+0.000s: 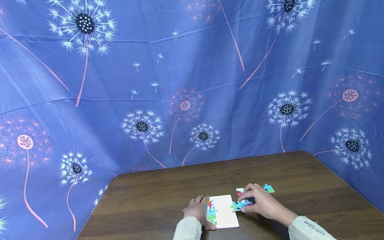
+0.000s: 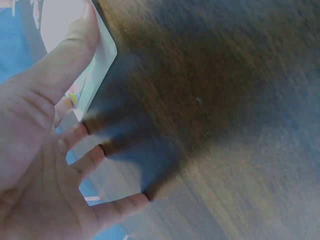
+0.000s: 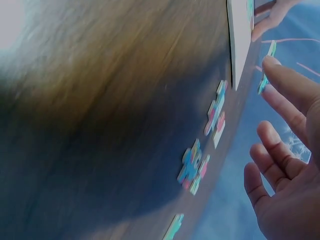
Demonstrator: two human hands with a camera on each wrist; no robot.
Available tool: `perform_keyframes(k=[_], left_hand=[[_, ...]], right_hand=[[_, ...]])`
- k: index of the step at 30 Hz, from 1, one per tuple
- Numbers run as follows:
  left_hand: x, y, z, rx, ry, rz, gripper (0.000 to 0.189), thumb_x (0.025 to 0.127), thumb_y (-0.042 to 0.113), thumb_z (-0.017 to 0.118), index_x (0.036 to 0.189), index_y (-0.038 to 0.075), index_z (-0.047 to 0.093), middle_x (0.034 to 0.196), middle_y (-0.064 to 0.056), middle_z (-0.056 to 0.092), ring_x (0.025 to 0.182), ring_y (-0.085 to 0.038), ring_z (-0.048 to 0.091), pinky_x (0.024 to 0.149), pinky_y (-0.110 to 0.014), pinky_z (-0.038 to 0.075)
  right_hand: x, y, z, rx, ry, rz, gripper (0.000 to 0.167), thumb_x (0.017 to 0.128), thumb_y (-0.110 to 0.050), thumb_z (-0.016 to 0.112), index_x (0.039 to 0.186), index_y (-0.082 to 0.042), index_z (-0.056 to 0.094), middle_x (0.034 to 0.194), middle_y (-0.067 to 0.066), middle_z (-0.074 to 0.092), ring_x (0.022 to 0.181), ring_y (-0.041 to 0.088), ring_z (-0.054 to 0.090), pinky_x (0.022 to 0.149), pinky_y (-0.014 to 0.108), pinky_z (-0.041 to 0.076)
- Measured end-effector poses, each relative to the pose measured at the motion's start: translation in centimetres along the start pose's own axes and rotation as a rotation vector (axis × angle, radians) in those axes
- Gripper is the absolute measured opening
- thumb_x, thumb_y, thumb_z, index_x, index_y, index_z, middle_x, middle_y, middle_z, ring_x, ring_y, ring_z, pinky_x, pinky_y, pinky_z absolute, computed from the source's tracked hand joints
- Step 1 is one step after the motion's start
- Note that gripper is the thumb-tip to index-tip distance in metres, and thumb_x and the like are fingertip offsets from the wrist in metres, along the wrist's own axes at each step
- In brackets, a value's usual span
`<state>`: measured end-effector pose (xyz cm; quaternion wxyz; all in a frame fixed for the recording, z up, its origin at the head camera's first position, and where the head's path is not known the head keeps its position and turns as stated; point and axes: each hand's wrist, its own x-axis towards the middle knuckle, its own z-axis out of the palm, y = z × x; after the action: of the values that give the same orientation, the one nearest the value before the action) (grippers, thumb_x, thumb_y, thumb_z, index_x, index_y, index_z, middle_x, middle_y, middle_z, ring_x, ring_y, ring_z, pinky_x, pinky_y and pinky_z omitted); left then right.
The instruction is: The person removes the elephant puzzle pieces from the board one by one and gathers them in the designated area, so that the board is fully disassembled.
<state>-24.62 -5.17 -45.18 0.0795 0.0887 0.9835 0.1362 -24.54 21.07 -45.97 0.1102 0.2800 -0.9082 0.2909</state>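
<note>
A white puzzle board point(image 1: 227, 213) lies on the table, with joined pieces point(image 1: 211, 211) showing a colourful cartoon picture along its left side. My left hand point(image 1: 196, 210) rests at the board's left edge. Its thumb lies on the board, while the fingers spread out straight with several tips down on the tabletop in the left wrist view. Between thumb and index finger my right hand point(image 1: 264, 202) pinches a green and blue puzzle piece point(image 3: 264, 82), close to the board's right edge. The other fingers of that hand are loosely bent and hold nothing.
Loose puzzle pieces lie right of the board: a white and red one point(image 1: 239, 191), a blue and green one point(image 1: 269, 188) and a blue one point(image 3: 190, 165) under the right hand. The brown wooden table point(image 1: 156, 190) ends at a blue dandelion-print cloth point(image 1: 228, 110).
</note>
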Motion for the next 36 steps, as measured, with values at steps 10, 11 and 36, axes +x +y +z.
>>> perform_keyframes(k=[10,11,36], left_hand=[[-0.6,0.2,-0.6,0.007,0.003,0.0,0.095,0.061,0.031,0.1,0.143,0.013,0.056,0.141,-0.01,0.053,0.127,-0.037,0.05,0.09,-0.07,0.048],[-0.7,0.2,-0.7,0.007,0.001,-0.002,0.095,0.061,0.031,0.1,0.143,0.013,0.056,0.141,-0.01,0.053,0.127,-0.037,0.05,0.091,-0.069,0.048],[-0.7,0.3,-0.6,-0.005,0.012,0.008,0.095,0.059,0.029,0.101,0.142,0.013,0.055,0.14,-0.011,0.054,0.127,-0.037,0.05,0.088,-0.069,0.05]], right_hand=[[-0.6,0.9,-1.5,-0.039,0.02,0.016,0.027,0.074,-0.034,0.09,0.097,-0.023,0.081,0.1,-0.009,0.06,0.096,0.018,0.056,0.075,0.034,0.048],[-0.7,1.1,-1.6,-0.044,0.022,0.016,0.027,0.074,-0.035,0.09,0.097,-0.023,0.081,0.101,-0.008,0.06,0.096,0.019,0.056,0.075,0.035,0.048],[-2.4,4.2,-4.3,-0.102,-0.008,0.113,0.027,0.072,-0.039,0.09,0.095,-0.028,0.08,0.102,-0.007,0.058,0.099,0.026,0.058,0.079,0.048,0.049]])
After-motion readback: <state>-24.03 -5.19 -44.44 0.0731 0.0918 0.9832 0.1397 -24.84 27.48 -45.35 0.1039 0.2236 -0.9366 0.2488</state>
